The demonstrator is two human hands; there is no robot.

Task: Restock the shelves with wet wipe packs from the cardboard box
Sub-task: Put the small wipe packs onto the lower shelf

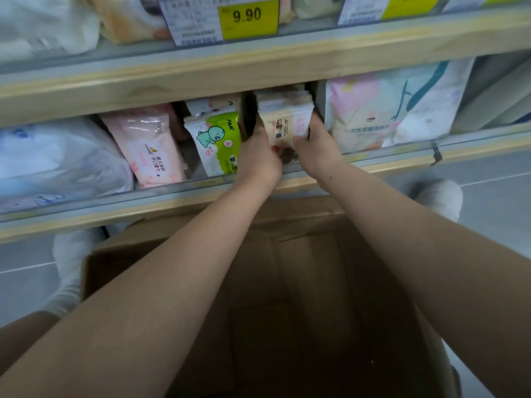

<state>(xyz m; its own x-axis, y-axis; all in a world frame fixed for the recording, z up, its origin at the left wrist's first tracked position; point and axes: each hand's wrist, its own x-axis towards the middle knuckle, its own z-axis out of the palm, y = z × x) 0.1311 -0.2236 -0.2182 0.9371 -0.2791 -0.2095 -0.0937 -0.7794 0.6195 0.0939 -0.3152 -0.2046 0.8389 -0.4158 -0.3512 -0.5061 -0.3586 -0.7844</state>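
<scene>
Wet wipe packs [285, 122], cream with blurred Chinese print, stand in the shelf [201, 73] slot, gripped between my left hand [258, 156] and right hand [317, 147]. Beside them a green pack [219, 139] reads "NUK"; the yellow tag [247, 18] above reads "9.90". Below sits the cardboard box [287, 282].

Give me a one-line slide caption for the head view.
Both hands, left and right, push cream wipe packs onto the shelf above an open cardboard box.

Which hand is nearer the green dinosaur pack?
Left. The left hand sits just right of the green dinosaur pack; the right hand is farther right, across the cream packs.
</scene>
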